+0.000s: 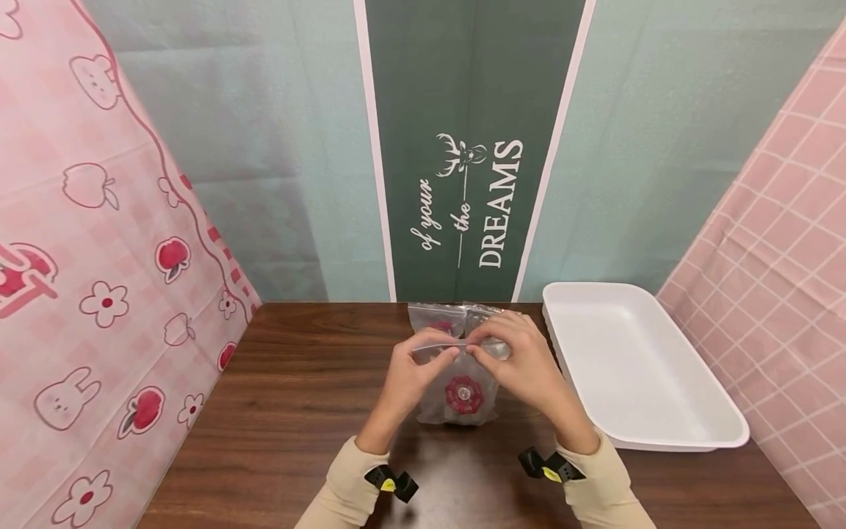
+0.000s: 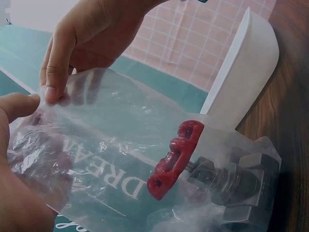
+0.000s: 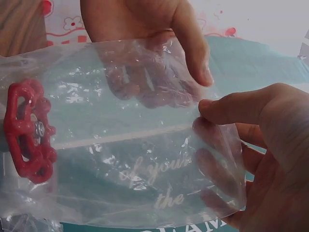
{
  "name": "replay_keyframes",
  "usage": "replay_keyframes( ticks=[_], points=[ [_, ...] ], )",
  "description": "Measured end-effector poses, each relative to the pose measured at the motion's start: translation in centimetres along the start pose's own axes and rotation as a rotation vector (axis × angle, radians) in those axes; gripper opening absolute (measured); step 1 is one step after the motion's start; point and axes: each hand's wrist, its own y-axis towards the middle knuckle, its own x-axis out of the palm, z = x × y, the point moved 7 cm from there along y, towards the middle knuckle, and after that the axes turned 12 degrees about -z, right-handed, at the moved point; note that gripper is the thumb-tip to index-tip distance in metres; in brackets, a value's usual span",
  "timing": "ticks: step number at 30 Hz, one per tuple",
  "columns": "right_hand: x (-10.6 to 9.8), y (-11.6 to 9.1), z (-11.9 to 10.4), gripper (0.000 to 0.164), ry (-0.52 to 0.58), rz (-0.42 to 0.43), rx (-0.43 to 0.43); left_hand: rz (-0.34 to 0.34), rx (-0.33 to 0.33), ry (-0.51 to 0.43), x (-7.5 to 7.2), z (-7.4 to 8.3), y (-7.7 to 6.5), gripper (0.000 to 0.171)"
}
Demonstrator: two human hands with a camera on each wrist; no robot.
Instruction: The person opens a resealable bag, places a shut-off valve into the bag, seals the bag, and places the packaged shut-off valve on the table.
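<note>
A clear zip bag (image 1: 432, 389) stands upright on the wooden table with a metal valve (image 2: 246, 188) inside it. The valve's red handwheel (image 1: 464, 395) shows through the plastic and faces me. My left hand (image 1: 411, 367) pinches the bag's top edge between thumb and fingers, left of its middle. Close beside it, my right hand (image 1: 522, 360) pinches the same edge, thumb in front and fingers behind. In the right wrist view, the right hand's fingers (image 3: 212, 169) show through the plastic. Whether the seal is closed along its whole length I cannot tell.
Right behind this bag stand more clear bags (image 1: 436, 314), one with something red in it, partly hidden by the hands. A white tray (image 1: 634, 353) lies at the right of the table (image 1: 297, 397). Printed cloths (image 1: 291, 147) hang at the back and both sides.
</note>
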Motion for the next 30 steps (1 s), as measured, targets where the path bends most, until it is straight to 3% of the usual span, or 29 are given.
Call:
replay_keyframes(
  ticks=[6,12,21,30],
  points=[
    [0.2,-0.2,-0.1,0.014,0.023,0.029,-0.020,0.026,0.078,0.059,-0.2,0.3,0.0,0.010],
    [0.2,-0.2,-0.4,0.014,0.019,0.052,-0.009,0.041,0.072,0.068,-0.2,0.5,-0.1,0.010],
    [0.1,-0.1,-1.0,0.019,-0.012,0.104,-0.063,0.056,0.092,0.085,-0.5,0.9,-0.3,0.008],
    [0.4,0.0,-1.0,0.020,0.017,0.064,-0.054,0.056,0.065,0.087,-1.4,1.1,-0.7,0.007]
  ],
)
